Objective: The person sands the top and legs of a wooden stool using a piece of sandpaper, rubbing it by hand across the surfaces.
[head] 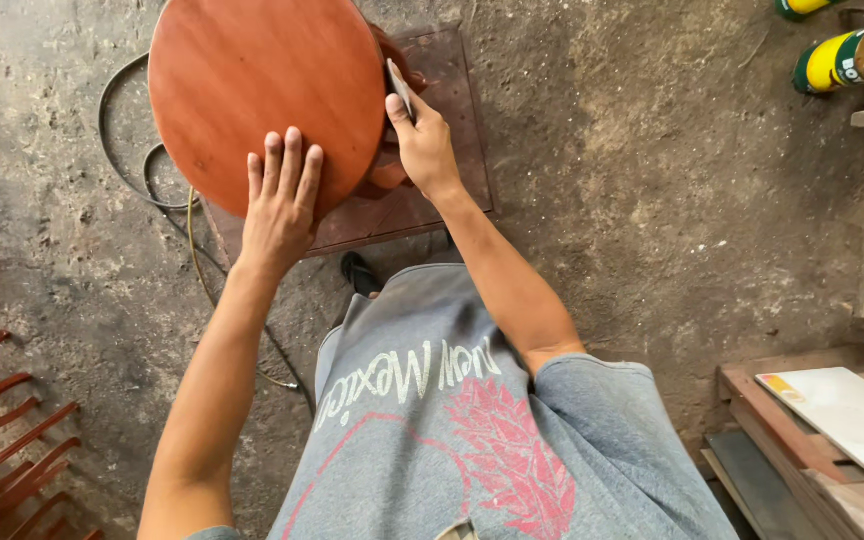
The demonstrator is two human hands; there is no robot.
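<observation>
On the reddish board that lies flat on the concrete floor, we have a round stool, its polished red-brown seat facing up at us. Our left hand lies flat on the seat's near edge, fingers pressed side by side and stretched out over the wood. Our right hand sits at the seat's right edge, thumb and fingers pinching a small thin grey sheet, which looks like abrasive paper, against the rim.

We judge the stool to be solid wood: stiff, fairly heavy for its size, and not fragile, though the glossy top would mark easily and is likely slick under a flat palm. A firmer hold would be around the rim or on the legs that show just below the seat on the right, rather than on the smooth top. The sheet is light and limp and needs only a pinch.

Room is good to the right, where the floor runs bare toward the yellow-and-green cans at the far right corner and the stacked timber and a pale panel at the near right. To the left, a hose loops on the floor just beside the board, and red chair parts crowd the near left edge. Our foot stands just at the board's near edge.
</observation>
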